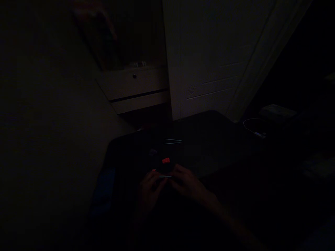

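Observation:
In very dim light, my left hand [150, 186] and my right hand [184, 179] meet low in the middle of the view. Both have their fingers pinched on a thin pale strip [165, 176] that spans the gap between them; its kind is too dark to make out. Just beyond the fingers lies a small bright orange-red piece [165, 160]. A smaller orange-red bit [154, 170] shows at the edge of my left fingers. Farther back on the dark table are thin metal tweezers [172, 143], their two arms spread. A dim greyish lump [153, 152] sits to their left.
The dark table [204, 139] reaches back to a pale panelled door [209, 69]. A drawer unit [138, 83] stands behind at left. Something blue [104, 188] lies at the left edge. At right are a white cable [251, 120] and a pale box-like thing [277, 111].

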{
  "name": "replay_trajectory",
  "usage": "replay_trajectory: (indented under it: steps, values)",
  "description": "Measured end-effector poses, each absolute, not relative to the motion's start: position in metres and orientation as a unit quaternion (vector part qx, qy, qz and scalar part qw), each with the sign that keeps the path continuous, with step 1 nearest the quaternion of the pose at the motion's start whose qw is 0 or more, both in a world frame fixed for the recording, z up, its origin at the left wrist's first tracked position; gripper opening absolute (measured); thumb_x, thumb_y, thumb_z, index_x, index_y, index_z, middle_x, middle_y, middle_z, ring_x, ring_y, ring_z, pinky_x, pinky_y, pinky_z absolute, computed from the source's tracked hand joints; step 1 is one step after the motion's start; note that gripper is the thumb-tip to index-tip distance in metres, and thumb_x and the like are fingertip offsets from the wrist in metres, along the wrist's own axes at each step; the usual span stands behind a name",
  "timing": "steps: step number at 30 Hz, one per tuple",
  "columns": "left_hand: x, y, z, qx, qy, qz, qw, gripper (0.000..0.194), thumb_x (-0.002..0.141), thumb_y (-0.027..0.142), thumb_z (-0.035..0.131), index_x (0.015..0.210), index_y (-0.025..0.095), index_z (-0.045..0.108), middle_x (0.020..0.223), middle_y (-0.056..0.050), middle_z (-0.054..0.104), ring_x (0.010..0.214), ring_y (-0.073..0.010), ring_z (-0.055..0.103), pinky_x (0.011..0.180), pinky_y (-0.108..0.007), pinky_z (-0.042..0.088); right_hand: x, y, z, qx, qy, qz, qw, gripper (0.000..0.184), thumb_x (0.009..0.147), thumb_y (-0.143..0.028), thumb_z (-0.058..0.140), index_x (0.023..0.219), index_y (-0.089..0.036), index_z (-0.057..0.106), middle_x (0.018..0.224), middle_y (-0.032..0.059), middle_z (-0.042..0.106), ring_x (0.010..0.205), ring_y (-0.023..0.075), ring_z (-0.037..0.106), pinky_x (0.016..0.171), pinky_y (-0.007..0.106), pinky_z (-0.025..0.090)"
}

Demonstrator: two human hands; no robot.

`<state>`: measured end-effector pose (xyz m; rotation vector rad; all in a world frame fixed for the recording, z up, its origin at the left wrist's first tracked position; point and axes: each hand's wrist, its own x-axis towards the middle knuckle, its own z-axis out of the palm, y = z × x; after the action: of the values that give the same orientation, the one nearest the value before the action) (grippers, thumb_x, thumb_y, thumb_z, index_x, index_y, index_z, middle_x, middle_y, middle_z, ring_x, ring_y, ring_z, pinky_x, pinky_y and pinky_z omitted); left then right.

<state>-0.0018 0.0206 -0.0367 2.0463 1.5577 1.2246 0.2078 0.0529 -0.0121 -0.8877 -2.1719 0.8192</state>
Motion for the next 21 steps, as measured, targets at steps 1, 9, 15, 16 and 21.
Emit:
replay_trajectory:
  steps: [1, 9, 15, 16, 21]
  values:
    - [-0.002, 0.021, -0.037, 0.71, 0.544, 0.424, 0.141, 0.016, 0.096, 0.038, 0.069, 0.094, 0.027, 0.081, 0.097, -0.005, 0.081, 0.097, -0.0251, 0.076, 0.096, -0.044, 0.061, 0.21, 0.052, -0.011, -0.339, -0.831, 0.306, 0.318, 0.026, 0.101, -0.018, 0.065, 0.126, -0.023, 0.072, 0.111, 0.0059, 0.067, 0.101, 0.0189, 0.067, 0.091, 0.03, 0.055]
    - [-0.004, 0.022, -0.039, 0.695, 0.559, 0.435, 0.122, 0.017, 0.092, 0.041, 0.073, 0.09, 0.028, 0.083, 0.095, -0.006, 0.078, 0.094, -0.0248, 0.074, 0.083, -0.038, 0.062, 0.228, 0.055, -0.019, -0.348, -0.865, 0.238, 0.274, 0.034, 0.106, -0.017, 0.056, 0.137, -0.025, 0.068, 0.114, 0.0087, 0.069, 0.106, 0.0221, 0.067, 0.097, 0.036, 0.053]
    - [-0.006, 0.019, -0.037, 0.685, 0.569, 0.432, 0.144, 0.014, 0.09, 0.038, 0.075, 0.087, 0.027, 0.083, 0.089, -0.004, 0.076, 0.083, -0.0221, 0.072, 0.072, -0.033, 0.058, 0.225, 0.059, -0.025, -0.338, -0.883, 0.22, 0.24, 0.037, 0.104, -0.014, 0.061, 0.136, -0.029, 0.068, 0.113, 0.0076, 0.069, 0.108, 0.0229, 0.064, 0.099, 0.04, 0.047]
    - [-0.007, 0.019, -0.036, 0.684, 0.568, 0.432, 0.149, 0.012, 0.089, 0.037, 0.076, 0.088, 0.027, 0.083, 0.089, -0.004, 0.076, 0.082, -0.0217, 0.072, 0.07, -0.032, 0.058, 0.225, 0.059, -0.025, -0.339, -0.883, 0.22, 0.238, 0.037, 0.104, -0.014, 0.061, 0.137, -0.03, 0.068, 0.113, 0.0074, 0.069, 0.108, 0.0227, 0.064, 0.099, 0.04, 0.046]
    - [-0.007, 0.02, -0.034, 0.68, 0.563, 0.435, 0.176, 0.012, 0.089, 0.037, 0.076, 0.088, 0.028, 0.083, 0.092, -0.004, 0.077, 0.084, -0.0219, 0.073, 0.072, -0.032, 0.058, 0.227, 0.058, -0.023, -0.337, -0.877, 0.237, 0.249, 0.038, 0.103, -0.012, 0.06, 0.136, -0.029, 0.068, 0.114, 0.0068, 0.069, 0.109, 0.022, 0.063, 0.098, 0.038, 0.044]
